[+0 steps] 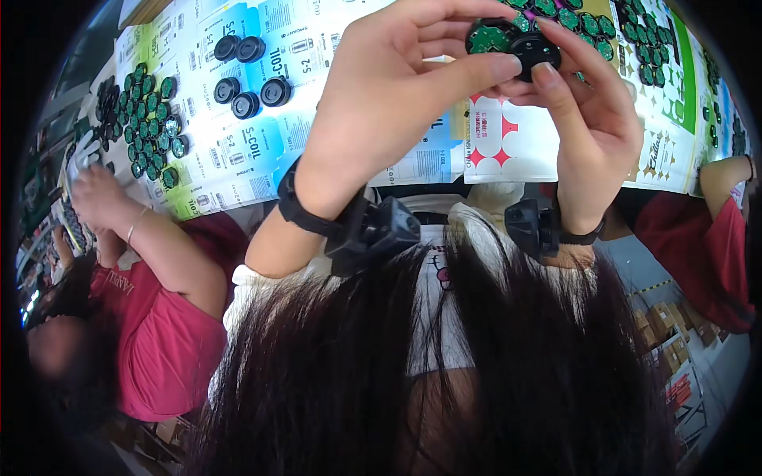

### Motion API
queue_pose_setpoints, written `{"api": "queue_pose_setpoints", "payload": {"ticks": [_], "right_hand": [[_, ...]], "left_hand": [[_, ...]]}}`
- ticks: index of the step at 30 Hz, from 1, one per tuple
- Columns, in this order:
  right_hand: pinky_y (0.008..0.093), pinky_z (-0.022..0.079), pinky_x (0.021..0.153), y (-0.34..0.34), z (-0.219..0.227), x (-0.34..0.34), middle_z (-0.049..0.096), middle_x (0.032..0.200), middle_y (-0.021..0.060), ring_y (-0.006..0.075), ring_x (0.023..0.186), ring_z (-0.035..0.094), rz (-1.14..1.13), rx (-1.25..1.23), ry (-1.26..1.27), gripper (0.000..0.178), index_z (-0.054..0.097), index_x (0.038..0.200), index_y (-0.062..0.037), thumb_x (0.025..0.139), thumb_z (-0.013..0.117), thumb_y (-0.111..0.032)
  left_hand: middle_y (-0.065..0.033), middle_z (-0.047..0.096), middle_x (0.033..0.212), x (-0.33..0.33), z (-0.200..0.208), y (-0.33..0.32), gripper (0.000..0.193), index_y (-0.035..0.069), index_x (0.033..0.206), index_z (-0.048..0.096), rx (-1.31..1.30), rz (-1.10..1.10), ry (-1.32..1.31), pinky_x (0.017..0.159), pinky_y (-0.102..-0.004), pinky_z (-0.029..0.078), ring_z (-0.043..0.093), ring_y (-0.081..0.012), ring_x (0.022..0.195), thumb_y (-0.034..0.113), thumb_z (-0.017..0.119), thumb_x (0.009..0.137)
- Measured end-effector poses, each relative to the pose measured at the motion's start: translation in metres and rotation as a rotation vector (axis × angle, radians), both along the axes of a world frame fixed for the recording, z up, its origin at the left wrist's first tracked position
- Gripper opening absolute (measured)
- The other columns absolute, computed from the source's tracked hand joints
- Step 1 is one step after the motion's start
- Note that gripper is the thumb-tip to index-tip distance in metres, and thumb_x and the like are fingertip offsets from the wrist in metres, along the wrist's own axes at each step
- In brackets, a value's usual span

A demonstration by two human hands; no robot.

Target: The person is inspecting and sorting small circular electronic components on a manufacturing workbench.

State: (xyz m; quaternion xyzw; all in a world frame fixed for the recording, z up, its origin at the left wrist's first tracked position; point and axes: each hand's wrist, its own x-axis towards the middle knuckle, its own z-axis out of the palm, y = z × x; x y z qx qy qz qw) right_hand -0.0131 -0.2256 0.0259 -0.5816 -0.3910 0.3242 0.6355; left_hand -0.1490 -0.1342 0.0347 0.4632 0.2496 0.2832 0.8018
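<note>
Over the far side of the table, my left hand [397, 87] and my right hand [599, 119] are close together. My left fingers are closed around a round green circuit board [488, 40] with a black rim. A small black round cap [535, 52] is pinched in my right fingertips. The cap overlaps the board's right edge, and my left thumb tip rests at its side; whether the two pieces are joined I cannot tell. Several black round caps [246, 104] lie on the table left of my hands. Beyond my fingers are more round green boards [589, 25], partly hidden.
Printed cardboard sheets [278, 143] cover the table. A big cluster of round green boards [151, 127] lies at the left, another group [647, 40] at the far right. A co-worker in red [171, 341] works at my left; another red-sleeved person [690, 246] is at the right.
</note>
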Motion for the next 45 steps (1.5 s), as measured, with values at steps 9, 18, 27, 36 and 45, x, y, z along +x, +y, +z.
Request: {"api": "queue_pose_setpoints", "payload": {"ticks": [9,18,27,36,45], "right_hand": [[0.0240,0.051,0.061,0.007,0.008,0.007,0.064,0.100,0.0107,0.0149,0.075,0.061,0.107,0.084,-0.878,0.040,0.065,0.107,0.0001,0.068,0.073,0.003],[0.0271,0.050,0.066,0.006,0.008,0.021,0.064,0.099,0.0103,0.0193,0.082,0.059,0.094,0.177,-1.058,0.047,0.065,0.106,0.0000,0.061,0.077,-0.006],[0.0294,0.050,0.073,0.005,0.013,0.013,0.062,0.101,0.0124,0.0225,0.087,0.060,0.072,0.257,-0.968,0.051,0.064,0.106,0.0027,0.060,0.078,-0.014],[0.0301,0.048,0.075,0.004,0.020,0.009,0.061,0.101,0.0113,0.0223,0.090,0.060,0.058,0.224,-1.046,0.054,0.065,0.107,-0.0001,0.058,0.079,-0.017],[0.0296,0.050,0.074,0.004,0.019,0.007,0.060,0.103,0.0119,0.0220,0.091,0.060,0.069,0.230,-1.038,0.053,0.065,0.108,0.0019,0.059,0.079,-0.015]], "left_hand": [[-0.0135,0.064,0.096,-0.008,-0.011,-0.003,0.027,-0.007,0.110,0.054,0.014,0.130,0.083,0.070,-0.0217,0.052,0.063,-0.0122,0.080,-0.008,0.061,0.083],[-0.0155,0.063,0.105,-0.023,0.001,0.017,0.030,-0.008,0.118,0.051,-0.324,-0.167,-0.063,0.076,-0.0270,0.053,0.063,-0.0180,0.088,0.003,0.055,0.091],[-0.0179,0.059,0.113,-0.023,-0.004,0.014,0.035,-0.008,0.124,0.047,-0.393,-0.202,-0.119,0.083,-0.0300,0.052,0.061,-0.0214,0.096,0.002,0.054,0.091],[-0.0203,0.056,0.120,-0.021,-0.001,0.011,0.041,-0.008,0.129,0.043,-0.401,-0.200,-0.090,0.089,-0.0329,0.050,0.060,-0.0248,0.105,0.002,0.054,0.090],[-0.0212,0.058,0.118,-0.024,-0.005,0.010,0.040,-0.008,0.128,0.046,-0.359,-0.194,-0.164,0.089,-0.0325,0.051,0.061,-0.0254,0.103,0.000,0.055,0.089]]}}
